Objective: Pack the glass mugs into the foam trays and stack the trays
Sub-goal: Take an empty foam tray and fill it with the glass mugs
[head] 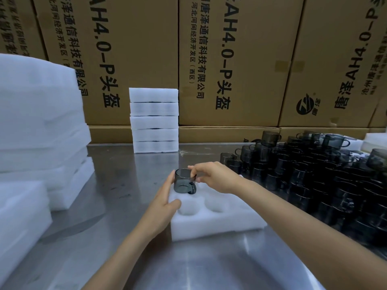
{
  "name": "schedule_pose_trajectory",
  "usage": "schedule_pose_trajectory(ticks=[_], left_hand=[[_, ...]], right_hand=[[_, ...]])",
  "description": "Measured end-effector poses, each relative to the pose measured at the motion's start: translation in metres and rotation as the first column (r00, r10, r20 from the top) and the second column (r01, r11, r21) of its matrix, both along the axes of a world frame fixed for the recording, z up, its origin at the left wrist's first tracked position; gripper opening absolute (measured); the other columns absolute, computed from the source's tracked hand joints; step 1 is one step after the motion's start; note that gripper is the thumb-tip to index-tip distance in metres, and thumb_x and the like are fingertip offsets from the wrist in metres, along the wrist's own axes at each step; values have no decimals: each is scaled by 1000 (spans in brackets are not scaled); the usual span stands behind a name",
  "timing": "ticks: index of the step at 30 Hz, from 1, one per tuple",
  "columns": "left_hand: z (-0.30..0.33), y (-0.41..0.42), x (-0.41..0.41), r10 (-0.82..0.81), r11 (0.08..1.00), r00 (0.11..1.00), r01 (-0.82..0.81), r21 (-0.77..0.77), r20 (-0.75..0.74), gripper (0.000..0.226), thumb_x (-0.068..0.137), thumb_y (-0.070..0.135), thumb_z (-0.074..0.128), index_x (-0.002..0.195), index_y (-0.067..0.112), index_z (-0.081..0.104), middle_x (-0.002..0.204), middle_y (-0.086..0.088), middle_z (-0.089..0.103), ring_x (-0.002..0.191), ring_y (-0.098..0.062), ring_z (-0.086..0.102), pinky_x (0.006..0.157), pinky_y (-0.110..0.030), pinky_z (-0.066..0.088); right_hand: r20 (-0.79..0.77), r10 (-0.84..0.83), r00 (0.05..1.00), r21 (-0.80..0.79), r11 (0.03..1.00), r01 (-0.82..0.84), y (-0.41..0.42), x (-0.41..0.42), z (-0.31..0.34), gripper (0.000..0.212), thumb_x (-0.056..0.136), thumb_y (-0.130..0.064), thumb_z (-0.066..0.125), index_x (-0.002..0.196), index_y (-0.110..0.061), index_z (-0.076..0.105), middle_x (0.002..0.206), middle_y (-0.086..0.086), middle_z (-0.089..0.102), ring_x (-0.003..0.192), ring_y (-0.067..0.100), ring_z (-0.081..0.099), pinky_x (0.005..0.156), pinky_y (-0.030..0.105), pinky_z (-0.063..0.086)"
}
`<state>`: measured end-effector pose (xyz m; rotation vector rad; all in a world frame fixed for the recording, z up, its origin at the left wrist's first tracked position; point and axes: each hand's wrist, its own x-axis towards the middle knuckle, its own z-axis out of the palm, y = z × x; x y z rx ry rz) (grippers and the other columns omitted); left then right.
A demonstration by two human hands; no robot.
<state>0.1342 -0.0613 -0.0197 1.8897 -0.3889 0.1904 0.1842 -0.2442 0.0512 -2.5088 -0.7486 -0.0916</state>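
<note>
A white foam tray (211,225) with round pockets lies on the steel table in front of me. A smoky grey glass mug (182,181) stands in its far left pocket. My right hand (213,176) pinches the mug's rim from the right. My left hand (165,197) lies with straight fingers along the tray's left edge, fingertips beside the mug and thumb on the foam. The other visible pockets hold nothing. A large heap of the same grey mugs (314,176) sits at the right.
A stack of several closed foam trays (154,120) stands at the back centre. Tall piles of foam sheets (39,126) fill the left side. Cardboard boxes (230,59) form a wall behind the steel table (117,185).
</note>
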Motion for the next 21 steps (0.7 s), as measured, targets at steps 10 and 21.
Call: schedule_pose_trajectory(ticks=[10, 21], left_hand=[[4, 13, 7, -85, 992, 995, 88, 91, -46, 69, 64, 16, 43, 123, 46, 26, 132, 22, 38, 124, 10, 34, 82, 3, 30], [28, 26, 5, -90, 857, 983, -4, 515, 158, 67, 84, 42, 30, 143, 46, -3, 148, 35, -2, 136, 19, -8, 114, -18, -2]], right_hand=[[263, 28, 964, -278, 960, 48, 4, -5, -4, 21, 99, -14, 43, 103, -26, 60, 142, -24, 43, 105, 21, 60, 73, 32, 47], [50, 35, 998, -14, 999, -35, -3, -25, -20, 59, 94, -12, 29, 149, -34, 25, 154, -23, 19, 143, -3, 8, 117, 25, 13]])
